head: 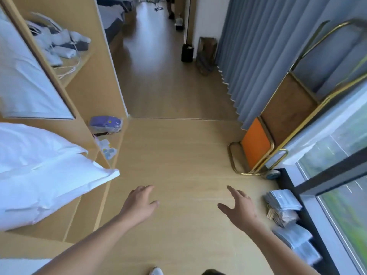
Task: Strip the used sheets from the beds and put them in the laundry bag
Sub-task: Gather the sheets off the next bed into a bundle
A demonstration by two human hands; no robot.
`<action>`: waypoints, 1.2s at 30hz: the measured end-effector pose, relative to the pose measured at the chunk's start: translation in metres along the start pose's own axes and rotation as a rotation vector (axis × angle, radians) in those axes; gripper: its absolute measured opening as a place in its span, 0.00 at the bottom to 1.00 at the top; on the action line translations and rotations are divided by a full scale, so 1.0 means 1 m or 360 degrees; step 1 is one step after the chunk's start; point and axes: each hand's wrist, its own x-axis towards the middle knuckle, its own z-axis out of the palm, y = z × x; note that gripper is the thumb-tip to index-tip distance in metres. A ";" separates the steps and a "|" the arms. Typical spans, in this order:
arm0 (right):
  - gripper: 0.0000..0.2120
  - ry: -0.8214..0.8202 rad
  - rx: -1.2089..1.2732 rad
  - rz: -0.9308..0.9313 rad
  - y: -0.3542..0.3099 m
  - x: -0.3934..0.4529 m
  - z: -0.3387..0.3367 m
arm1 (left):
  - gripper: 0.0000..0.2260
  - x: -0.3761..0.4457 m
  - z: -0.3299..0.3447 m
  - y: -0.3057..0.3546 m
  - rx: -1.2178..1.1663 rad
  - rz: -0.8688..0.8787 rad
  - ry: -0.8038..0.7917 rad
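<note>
My left hand (140, 205) and my right hand (239, 209) reach out over the wooden floor (178, 155), both empty with fingers spread. A white pillow (45, 171) lies on a wooden bunk at the left, its corner sticking out past the bunk edge, just left of my left hand. A second white-covered bed surface (21, 80) shows higher up at the far left. Another bed with grey and white bedding (111, 18) stands in the far room. No laundry bag can be made out.
A gold-framed trolley with an orange panel (256, 145) stands at the right beside a blue curtain (258, 46). Stacked folded linen (282, 207) lies along the window at the right. Wooden shelves hold white slippers (59, 42) and a purple packet (105, 124). A black bin (187, 53) stands farther down the corridor.
</note>
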 end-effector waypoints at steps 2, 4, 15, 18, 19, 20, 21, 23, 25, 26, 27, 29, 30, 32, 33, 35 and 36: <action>0.38 0.0005 0.0039 0.0076 -0.005 0.023 -0.006 | 0.28 0.035 -0.010 0.010 -0.0006 0.0040 -0.0041; 0.38 -0.0019 0.0059 0.0148 -0.010 0.049 -0.010 | 0.28 0.073 -0.020 0.019 -0.0004 0.0080 -0.0085; 0.37 -0.0097 0.0227 0.0145 -0.070 0.316 -0.057 | 0.27 0.319 -0.122 0.068 0.0014 -0.0068 -0.0004; 0.36 -0.0110 0.0252 0.0060 -0.103 0.386 -0.094 | 0.28 0.372 -0.165 0.086 0.0025 -0.0109 0.0038; 0.36 -0.0100 0.0246 0.0042 -0.113 0.409 -0.107 | 0.28 0.390 -0.179 0.092 0.0018 -0.0115 0.0061; 0.36 -0.0094 0.0232 0.0029 -0.122 0.431 -0.119 | 0.28 0.407 -0.193 0.098 0.0007 -0.0124 0.0081; 0.36 -0.0090 0.0225 0.0018 -0.132 0.451 -0.129 | 0.28 0.425 -0.205 0.103 -0.0009 -0.0136 0.0102; 0.36 -0.0085 0.0230 -0.0006 -0.153 0.489 -0.147 | 0.28 0.461 -0.226 0.114 -0.0024 -0.0135 0.0118; 0.36 -0.0085 0.0226 -0.0029 -0.174 0.527 -0.160 | 0.28 0.502 -0.242 0.123 -0.0056 -0.0122 0.0095; 0.36 -0.0084 0.0216 -0.0042 -0.184 0.547 -0.166 | 0.28 0.523 -0.250 0.126 -0.0082 -0.0113 0.0087; 0.36 -0.0085 0.0208 -0.0049 -0.194 0.568 -0.171 | 0.28 0.545 -0.258 0.129 -0.0106 -0.0099 0.0091; 0.36 -0.0073 0.0195 -0.0055 -0.216 0.612 -0.181 | 0.27 0.596 -0.274 0.134 -0.0133 -0.0048 0.0116; 0.36 -0.0056 0.0184 -0.0059 -0.229 0.635 -0.187 | 0.27 0.623 -0.284 0.136 -0.0141 -0.0020 0.0123; 0.36 -0.0014 0.0181 -0.0054 -0.258 0.684 -0.202 | 0.27 0.680 -0.308 0.142 -0.0164 0.0026 0.0143; 0.36 -0.0001 0.0184 -0.0042 -0.272 0.707 -0.211 | 0.27 0.708 -0.322 0.145 -0.0168 0.0043 0.0149; 0.36 0.0028 0.0154 -0.0016 -0.302 0.755 -0.230 | 0.27 0.762 -0.355 0.153 -0.0167 0.0044 0.0126; 0.36 0.0041 0.0133 -0.0004 -0.317 0.778 -0.242 | 0.27 0.788 -0.373 0.156 -0.0167 0.0036 0.0103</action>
